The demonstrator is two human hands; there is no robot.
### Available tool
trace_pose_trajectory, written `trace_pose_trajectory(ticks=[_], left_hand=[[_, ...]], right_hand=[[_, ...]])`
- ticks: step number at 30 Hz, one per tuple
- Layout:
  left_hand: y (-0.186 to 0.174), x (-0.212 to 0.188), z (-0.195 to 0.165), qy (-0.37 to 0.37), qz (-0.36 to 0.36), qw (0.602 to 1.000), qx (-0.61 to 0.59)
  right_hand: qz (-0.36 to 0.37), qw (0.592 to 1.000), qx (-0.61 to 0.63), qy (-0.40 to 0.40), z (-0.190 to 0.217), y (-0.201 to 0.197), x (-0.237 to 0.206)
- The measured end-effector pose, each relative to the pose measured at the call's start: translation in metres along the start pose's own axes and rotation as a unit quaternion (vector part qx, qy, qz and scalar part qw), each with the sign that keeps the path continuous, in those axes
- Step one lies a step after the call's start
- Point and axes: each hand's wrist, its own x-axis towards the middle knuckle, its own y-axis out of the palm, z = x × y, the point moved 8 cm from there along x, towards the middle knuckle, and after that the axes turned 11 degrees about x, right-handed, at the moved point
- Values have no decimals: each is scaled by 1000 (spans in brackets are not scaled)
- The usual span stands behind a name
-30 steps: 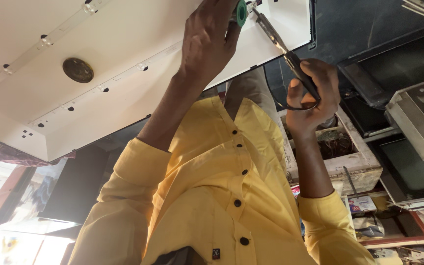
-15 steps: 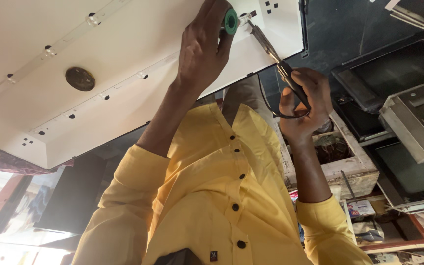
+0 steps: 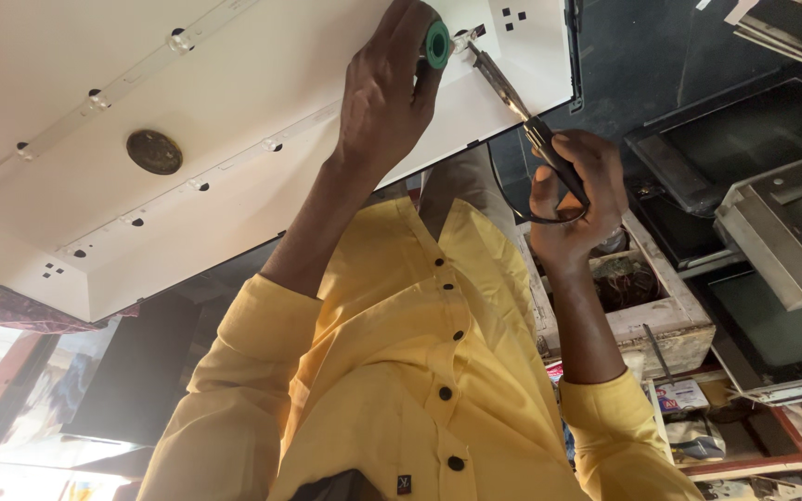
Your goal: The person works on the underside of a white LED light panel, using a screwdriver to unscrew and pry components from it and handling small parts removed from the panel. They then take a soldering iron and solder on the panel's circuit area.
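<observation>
A large white backlight panel [image 3: 234,111] with rows of small clear lenses fills the upper left. My left hand [image 3: 382,102], on a yellow-sleeved arm, presses against the panel near its right edge and pinches a small green spool [image 3: 436,44]. In my right hand [image 3: 573,199] is the dark handle of a soldering iron [image 3: 512,93]. Its metal tip points up and left and meets the panel right beside the spool. A yellow buttoned shirt [image 3: 420,371] covers the lower middle.
A round brown disc [image 3: 154,151] sits on the panel at left. To the right are dark screen frames [image 3: 744,139], a grey metal chassis [image 3: 791,241] and a worn wooden box [image 3: 670,325] of wires. Cluttered shelves lie at the lower right.
The view has shifted slightly, so the panel and both hands sit a little lower and further left. The spool and the iron tip stay together at the same spot on the panel.
</observation>
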Motion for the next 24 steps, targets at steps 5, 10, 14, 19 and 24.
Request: trace_pose_trajectory(ticks=[5,10,14,19,24], left_hand=[[0,1,0,-2,-3,1000,-4],[0,3,0,2,-2,1000,-17],[0,2,1,-9,4,1000,-20],[-1,2,0,-12,4,1000,-14],[0,1,0,-16,9,1000,-14]], right_hand=[[-4,1000,1,-4,4,-2,1],[-1,1000,0,-12,5,0,2],[-6,999,-8,-32,4,3,5],[0,1000,-7,-24,3,6,5],[5,1000,-5,-16,5,7,5]])
